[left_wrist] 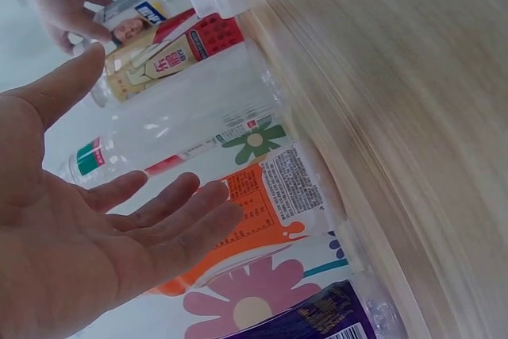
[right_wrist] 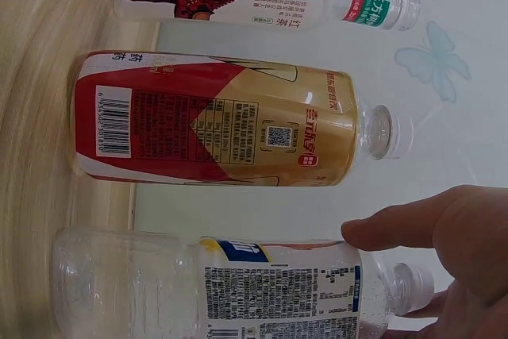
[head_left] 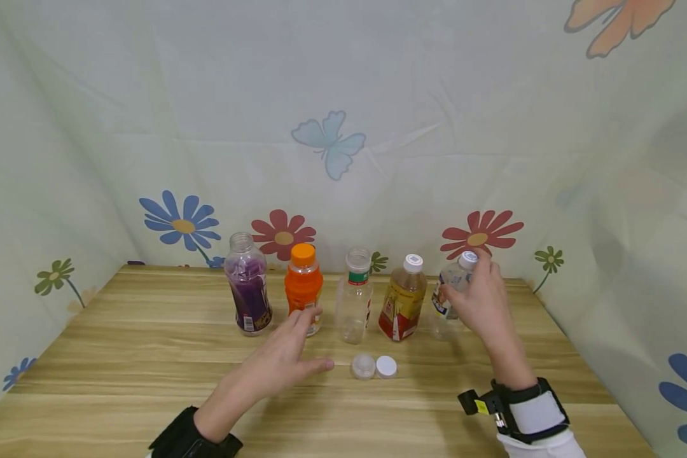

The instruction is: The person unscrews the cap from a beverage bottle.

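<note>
My right hand (head_left: 485, 304) is at the rightmost bottle, a clear plastic bottle (right_wrist: 278, 283) with a white cap and a blue-and-white label. Its thumb touches the label's upper edge and the other fingers curl behind the neck; the bottle stands upright on the table. My left hand (head_left: 286, 356) hovers with fingers spread in front of an orange bottle (head_left: 303, 286), holding nothing. Between the hands stand a clear bottle (head_left: 353, 312) with a green neck band and no cap, and a red-and-gold bottle (right_wrist: 214, 125) with a white cap.
An uncapped bottle with a purple label (head_left: 249, 289) stands at the left end of the row. Two loose caps, one translucent (head_left: 363, 366) and one white (head_left: 386, 367), lie in front of the bottles. A flower-printed curtain (head_left: 235, 159) hangs behind the wooden table (head_left: 120, 356).
</note>
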{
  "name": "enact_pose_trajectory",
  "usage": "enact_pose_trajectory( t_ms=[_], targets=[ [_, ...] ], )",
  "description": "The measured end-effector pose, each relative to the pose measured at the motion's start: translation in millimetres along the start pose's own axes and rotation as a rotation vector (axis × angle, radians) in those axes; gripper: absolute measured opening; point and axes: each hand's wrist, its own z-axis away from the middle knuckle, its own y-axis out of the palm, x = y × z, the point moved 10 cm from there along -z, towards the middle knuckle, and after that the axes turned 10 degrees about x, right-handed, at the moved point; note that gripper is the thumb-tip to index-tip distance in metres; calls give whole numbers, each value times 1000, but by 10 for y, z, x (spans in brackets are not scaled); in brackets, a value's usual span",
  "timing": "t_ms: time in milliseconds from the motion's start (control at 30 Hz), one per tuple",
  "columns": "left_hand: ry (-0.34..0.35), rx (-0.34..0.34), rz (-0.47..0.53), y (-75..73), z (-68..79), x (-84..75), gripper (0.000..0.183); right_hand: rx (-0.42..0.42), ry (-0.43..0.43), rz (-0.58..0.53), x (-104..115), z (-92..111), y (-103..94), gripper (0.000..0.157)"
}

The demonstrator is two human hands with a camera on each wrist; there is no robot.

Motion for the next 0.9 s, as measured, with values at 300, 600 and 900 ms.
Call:
enact_pose_trajectory(
  t_ms=[300, 600, 900],
  targets=[
    [0, -2, -4, 1, -2, 10, 89, -1, -21, -21, 58, 14, -51, 88],
    [-2, 8, -5, -3, -10, -1, 87, 30, -34, -23, 151, 73, -115, 92],
    [0, 17, -11, 2, -3, -13, 86, 80, -64, -30, 311, 172, -151, 90]
  ],
)
